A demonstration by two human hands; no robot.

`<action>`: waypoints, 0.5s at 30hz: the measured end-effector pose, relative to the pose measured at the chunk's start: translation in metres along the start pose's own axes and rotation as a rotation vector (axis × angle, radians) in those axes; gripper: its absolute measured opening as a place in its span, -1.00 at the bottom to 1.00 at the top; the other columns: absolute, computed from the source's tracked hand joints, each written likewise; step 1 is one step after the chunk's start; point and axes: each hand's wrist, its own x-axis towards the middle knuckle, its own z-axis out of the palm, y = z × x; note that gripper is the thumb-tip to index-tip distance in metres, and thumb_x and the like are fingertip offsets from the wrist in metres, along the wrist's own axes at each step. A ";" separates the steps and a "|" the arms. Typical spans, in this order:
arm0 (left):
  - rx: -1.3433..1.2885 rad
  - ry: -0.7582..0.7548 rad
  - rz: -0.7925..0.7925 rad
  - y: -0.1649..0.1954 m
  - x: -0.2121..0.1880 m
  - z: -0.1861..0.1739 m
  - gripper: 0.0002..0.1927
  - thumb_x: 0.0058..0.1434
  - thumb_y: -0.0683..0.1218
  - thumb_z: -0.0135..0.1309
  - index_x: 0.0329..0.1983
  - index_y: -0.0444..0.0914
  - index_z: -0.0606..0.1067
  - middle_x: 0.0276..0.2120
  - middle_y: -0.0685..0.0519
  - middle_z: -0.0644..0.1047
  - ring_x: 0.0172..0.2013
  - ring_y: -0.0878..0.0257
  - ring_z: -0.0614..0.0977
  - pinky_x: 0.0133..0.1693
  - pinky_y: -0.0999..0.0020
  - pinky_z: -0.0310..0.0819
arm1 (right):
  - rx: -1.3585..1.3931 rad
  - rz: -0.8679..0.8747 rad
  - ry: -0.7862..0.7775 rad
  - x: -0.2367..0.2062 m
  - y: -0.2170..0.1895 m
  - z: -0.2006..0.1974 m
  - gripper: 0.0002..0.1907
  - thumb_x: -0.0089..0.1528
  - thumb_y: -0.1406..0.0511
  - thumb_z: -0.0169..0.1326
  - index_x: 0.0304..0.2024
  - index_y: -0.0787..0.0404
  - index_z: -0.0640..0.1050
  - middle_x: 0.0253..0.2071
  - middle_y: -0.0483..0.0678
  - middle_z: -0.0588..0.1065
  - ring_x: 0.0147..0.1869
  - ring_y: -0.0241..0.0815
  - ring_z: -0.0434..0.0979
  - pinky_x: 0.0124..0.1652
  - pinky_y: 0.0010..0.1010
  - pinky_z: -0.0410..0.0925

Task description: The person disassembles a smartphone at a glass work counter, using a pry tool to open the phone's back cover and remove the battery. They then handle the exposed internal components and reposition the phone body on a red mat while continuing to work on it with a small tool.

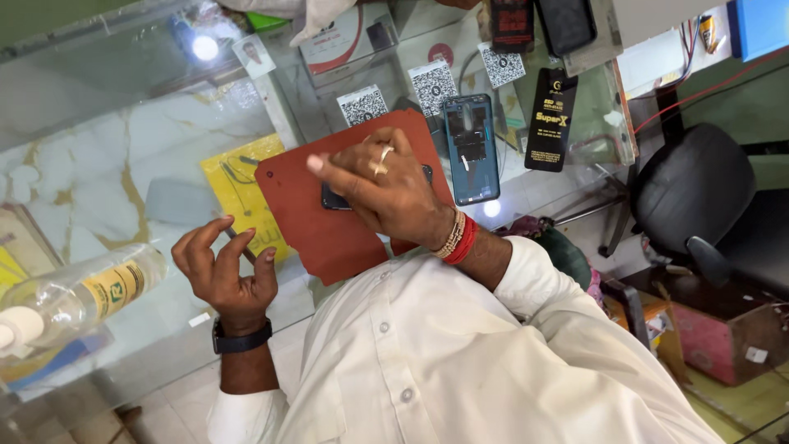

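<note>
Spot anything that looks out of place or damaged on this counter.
A teal phone shell lies on the glass counter with its insides exposed. At the left, a clear bottle lies on its side rather than upright.

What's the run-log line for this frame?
left hand: pinching thin tool; right hand: on phone; phone: on red mat; blue frame: beside mat
</note>
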 end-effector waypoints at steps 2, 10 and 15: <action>0.001 0.004 -0.002 0.001 0.000 0.001 -0.70 0.35 0.07 0.23 -0.19 -0.29 0.61 0.04 -0.07 0.54 0.10 -0.08 0.44 0.16 0.01 0.37 | -0.079 -0.045 0.029 -0.001 0.000 0.001 -0.51 0.35 0.42 0.21 0.32 0.07 0.46 -0.14 -0.22 0.57 -0.07 -0.27 0.56 0.11 -0.20 0.26; 0.001 0.001 0.012 0.006 0.003 0.001 -0.65 0.41 0.12 0.19 -0.18 -0.29 0.61 0.03 -0.07 0.53 0.11 -0.06 0.43 0.17 0.02 0.37 | -0.187 -0.038 -0.020 -0.007 -0.003 0.005 -0.42 0.36 0.36 0.21 0.41 0.00 0.39 -0.06 -0.14 0.58 -0.02 -0.27 0.59 0.24 -0.14 0.34; 0.011 0.010 0.033 0.006 0.003 0.003 -0.60 0.42 0.15 0.13 -0.19 -0.30 0.60 0.03 -0.07 0.53 0.11 -0.04 0.43 0.17 0.03 0.37 | -0.176 0.017 -0.018 -0.017 0.005 0.014 -0.37 0.32 0.45 0.23 0.41 0.04 0.38 -0.25 -0.17 0.54 -0.15 -0.23 0.56 0.19 -0.07 0.42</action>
